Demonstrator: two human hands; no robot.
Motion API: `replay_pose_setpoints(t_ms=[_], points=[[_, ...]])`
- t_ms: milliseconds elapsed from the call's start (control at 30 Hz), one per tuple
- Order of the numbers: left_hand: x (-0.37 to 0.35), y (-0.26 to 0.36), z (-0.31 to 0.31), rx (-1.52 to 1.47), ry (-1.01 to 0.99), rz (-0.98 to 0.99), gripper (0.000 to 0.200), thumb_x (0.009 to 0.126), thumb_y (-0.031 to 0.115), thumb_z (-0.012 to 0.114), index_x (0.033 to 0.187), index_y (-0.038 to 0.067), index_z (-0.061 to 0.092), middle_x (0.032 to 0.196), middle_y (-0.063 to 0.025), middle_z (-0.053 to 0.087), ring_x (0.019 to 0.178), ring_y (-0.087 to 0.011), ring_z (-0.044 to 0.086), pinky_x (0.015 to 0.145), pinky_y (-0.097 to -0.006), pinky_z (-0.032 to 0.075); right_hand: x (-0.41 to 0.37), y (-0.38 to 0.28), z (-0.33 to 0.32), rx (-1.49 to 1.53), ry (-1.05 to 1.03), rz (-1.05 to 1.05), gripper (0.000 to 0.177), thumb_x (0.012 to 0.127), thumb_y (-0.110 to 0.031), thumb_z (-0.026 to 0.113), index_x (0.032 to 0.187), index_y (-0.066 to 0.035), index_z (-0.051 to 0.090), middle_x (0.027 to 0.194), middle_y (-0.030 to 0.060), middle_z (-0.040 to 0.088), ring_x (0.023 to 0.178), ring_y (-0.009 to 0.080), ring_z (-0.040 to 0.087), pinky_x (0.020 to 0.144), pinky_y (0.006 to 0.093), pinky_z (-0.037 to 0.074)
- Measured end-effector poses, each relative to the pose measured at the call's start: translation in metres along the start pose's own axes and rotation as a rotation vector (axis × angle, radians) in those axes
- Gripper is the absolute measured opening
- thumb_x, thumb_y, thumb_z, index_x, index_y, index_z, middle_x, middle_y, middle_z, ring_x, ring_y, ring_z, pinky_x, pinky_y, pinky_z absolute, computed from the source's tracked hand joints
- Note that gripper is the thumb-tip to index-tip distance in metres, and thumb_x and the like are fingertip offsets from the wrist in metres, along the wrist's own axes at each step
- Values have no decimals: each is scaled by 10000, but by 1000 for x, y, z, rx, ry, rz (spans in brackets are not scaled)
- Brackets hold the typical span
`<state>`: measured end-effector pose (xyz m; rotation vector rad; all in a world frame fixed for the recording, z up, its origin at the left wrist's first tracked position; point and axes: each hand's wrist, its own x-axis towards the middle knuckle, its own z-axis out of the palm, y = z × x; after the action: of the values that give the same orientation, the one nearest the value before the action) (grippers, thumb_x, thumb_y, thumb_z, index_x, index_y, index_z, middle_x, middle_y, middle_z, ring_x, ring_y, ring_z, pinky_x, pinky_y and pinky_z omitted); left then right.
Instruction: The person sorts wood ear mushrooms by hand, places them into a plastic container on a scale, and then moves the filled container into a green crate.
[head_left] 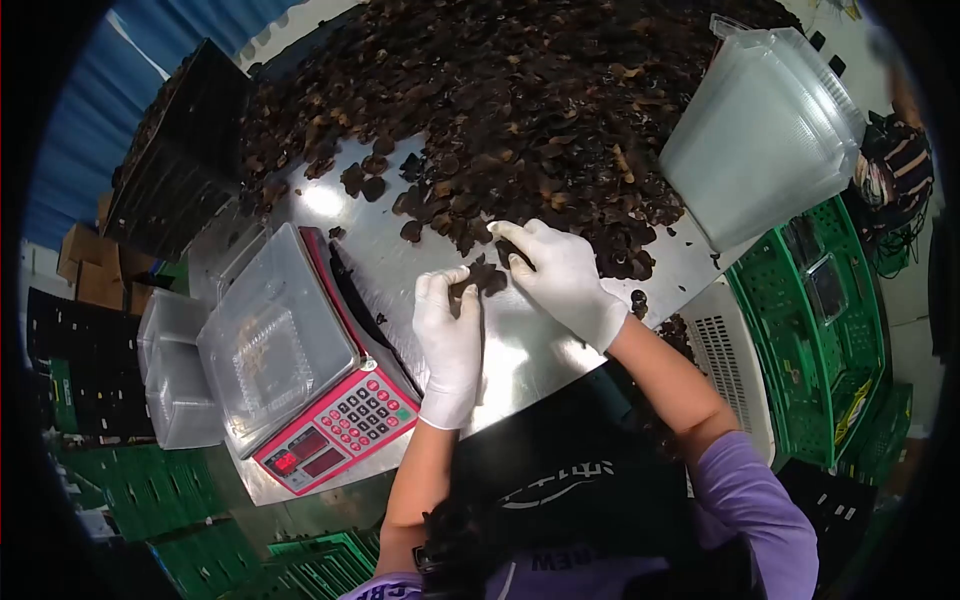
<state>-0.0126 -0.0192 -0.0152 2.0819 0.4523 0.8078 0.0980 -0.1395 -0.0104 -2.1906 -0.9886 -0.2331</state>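
Both my hands wear white gloves and work close together over the shiny metal table [505, 365]. My left hand [447, 335] pinches a dark brown wood ear mushroom [487, 277] between thumb and fingers. Just to the right, my right hand [560, 280] is curled, with a dark piece of wood ear mushroom [508, 252] between its thumb and fingers. Beyond my hands spreads a big heap of wood ear mushrooms [520, 110], its near edge close to my right fingertips. A few loose pieces [362, 182] lie on the metal to the heap's left.
Left of my left hand stands a red digital scale [340, 430] with a clear plastic container [280, 340] on it. More clear containers [180, 370] sit farther left. A tall stack of clear containers [765, 135] stands at right, near green crates [815, 330] and a white basket [728, 350].
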Motion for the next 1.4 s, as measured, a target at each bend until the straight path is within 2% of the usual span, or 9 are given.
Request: replay_pose_setpoints(t_ms=[233, 433, 533, 700, 833, 933, 1000, 1133, 1400], points=[[-33, -6, -12, 0, -14, -32, 196, 771, -109, 614, 935, -1, 608, 949, -103, 586, 881, -218, 616, 795, -294, 510, 42, 3, 29, -269, -242, -3, 221, 834, -181, 637, 1040, -106, 665, 880, 126, 624, 812, 294, 652, 694, 421, 515], [-49, -11, -18, 262, -183, -92, 398, 739, -14, 693, 1117, 0, 569, 1145, -168, 529, 1072, -323, 561, 944, -372, 462, 54, 22, 68, -405, -146, -163, 71, 722, -91, 627, 764, -41, 599, 725, 127, 622, 662, 322, 641, 618, 418, 513], [-39, 1, -18, 277, -122, -41, 517, 749, 86, 745, 1218, -14, 551, 1241, -188, 508, 1166, -366, 513, 1007, -413, 424, 31, 6, 4, -213, 42, -216, 18, 754, -94, 604, 762, -86, 618, 732, 96, 628, 634, 283, 643, 579, 386, 510], [21, -8, 4, 566, -61, 125, 528, 767, 198, 742, 1235, 23, 571, 1190, -171, 575, 1116, -344, 538, 956, -431, 436, -76, 9, -148, -334, -309, 154, 150, 756, -190, 724, 875, -123, 661, 779, 91, 637, 724, 288, 651, 649, 401, 515], [80, -11, 42, 814, -155, 70, 215, 763, 202, 693, 902, 51, 628, 901, -120, 659, 856, -299, 657, 754, -414, 511, -153, 61, -181, -648, -422, 354, 213, 721, -130, 749, 922, -106, 684, 835, 110, 664, 781, 305, 663, 681, 398, 519], [95, -38, 52, 821, -114, 95, 67, 759, 143, 661, 780, 81, 644, 757, -110, 669, 747, -288, 689, 672, -401, 534, -166, 67, -179, -667, -232, 496, 204, 742, -87, 719, 945, -92, 695, 853, 116, 669, 788, 304, 665, 702, 382, 525], [86, -18, 34, 849, 6, 120, 27, 776, 89, 638, 803, 91, 638, 766, -102, 665, 739, -291, 675, 660, -403, 533, -152, 48, -160, -225, 83, 535, 232, 762, -44, 681, 991, -82, 695, 866, 115, 671, 787, 296, 665, 728, 354, 527], [36, -3, -12, 669, 140, 281, 61, 816, 91, 644, 874, 96, 624, 842, -89, 644, 774, -301, 626, 713, -413, 494, -108, 20, -108, 9, 78, 359, 199, 788, -52, 656, 981, -86, 688, 860, 100, 658, 726, 291, 659, 680, 361, 531], [-17, 10, -35, 464, -92, 125, 137, 792, 58, 690, 925, 60, 655, 860, -111, 618, 806, -310, 616, 738, -407, 491, -70, 14, -30, -143, -140, 239, 255, 760, -142, 729, 993, -96, 637, 873, 101, 651, 746, 299, 658, 673, 401, 519]])
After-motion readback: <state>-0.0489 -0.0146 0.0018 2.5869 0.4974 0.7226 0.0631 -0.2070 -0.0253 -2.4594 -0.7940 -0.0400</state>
